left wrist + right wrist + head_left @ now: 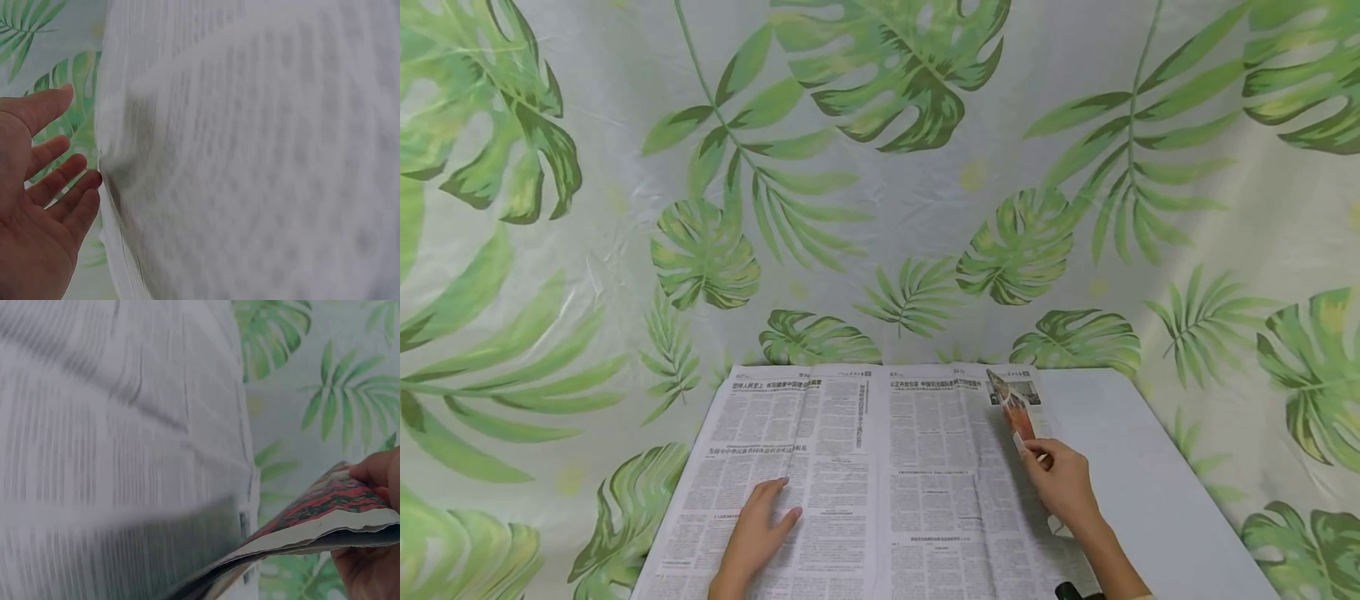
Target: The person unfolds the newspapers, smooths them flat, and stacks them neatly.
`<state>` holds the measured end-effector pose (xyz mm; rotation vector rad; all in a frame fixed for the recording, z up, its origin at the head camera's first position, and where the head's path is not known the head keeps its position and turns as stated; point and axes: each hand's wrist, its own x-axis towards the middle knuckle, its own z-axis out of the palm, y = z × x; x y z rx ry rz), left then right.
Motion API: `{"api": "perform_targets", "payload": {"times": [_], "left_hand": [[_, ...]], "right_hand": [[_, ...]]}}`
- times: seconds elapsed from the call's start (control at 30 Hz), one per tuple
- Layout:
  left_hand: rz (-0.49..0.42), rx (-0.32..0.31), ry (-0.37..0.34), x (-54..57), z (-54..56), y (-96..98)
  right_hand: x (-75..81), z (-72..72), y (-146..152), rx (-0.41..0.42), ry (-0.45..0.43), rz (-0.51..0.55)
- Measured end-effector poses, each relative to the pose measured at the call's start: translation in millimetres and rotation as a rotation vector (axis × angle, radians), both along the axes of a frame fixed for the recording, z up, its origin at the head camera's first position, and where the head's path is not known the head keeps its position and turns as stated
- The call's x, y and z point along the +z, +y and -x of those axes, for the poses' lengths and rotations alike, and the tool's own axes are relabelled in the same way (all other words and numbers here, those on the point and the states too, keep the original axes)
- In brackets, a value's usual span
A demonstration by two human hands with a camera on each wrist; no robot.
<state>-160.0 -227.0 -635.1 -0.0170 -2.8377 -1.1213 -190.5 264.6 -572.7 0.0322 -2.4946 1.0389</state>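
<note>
An open newspaper (880,475) lies spread on the white table (1157,492). My left hand (758,533) lies flat on the left page, fingers straight; in the left wrist view the left hand (44,206) shows beside the blurred newspaper (250,156). My right hand (1060,479) pinches the right edge of the right page, lifting a curl of sheets whose red colour print (1018,417) shows. In the right wrist view the right hand's fingers (375,472) grip the raised page edge (325,525).
A curtain printed with green leaves (880,167) hangs behind and around the table. Bare white tabletop (1150,517) lies to the right of the paper. A dark object (1071,592) sits at the bottom edge by my right forearm.
</note>
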Motion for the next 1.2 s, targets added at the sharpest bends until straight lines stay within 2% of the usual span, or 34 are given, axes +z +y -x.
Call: {"api": "perform_targets", "payload": {"times": [0.27, 0.5, 0.63, 0.73, 0.9, 1.03, 1.2], "left_hand": [[-0.037, -0.025, 0.057, 2.0, 7.8, 28.6], [-0.061, -0.063, 0.044, 1.2, 12.9, 51.0], [-0.088, -0.107, 0.049, -1.2, 15.1, 65.9], [-0.128, -0.163, 0.059, -1.6, 17.7, 77.8], [-0.161, -0.224, 0.028, -0.7, 20.4, 99.4], [-0.158, -0.262, -0.004, -2.7, 18.2, 117.3], [-0.161, -0.266, -0.008, -7.4, 11.4, 131.5]], "right_hand": [[-8.3, 12.1, -37, 0.061, -0.072, 0.094], [-18.0, 16.0, -62, 0.054, -0.146, 0.191], [-25.0, 17.9, -77, 0.045, -0.186, 0.233], [-30.6, 19.4, -88, 0.053, -0.216, 0.284], [-41.4, 20.0, -104, 0.081, -0.283, 0.396], [-53.8, 20.0, -112, 0.077, -0.299, 0.379], [-65.3, 17.5, -119, 0.075, -0.321, 0.320]]}}
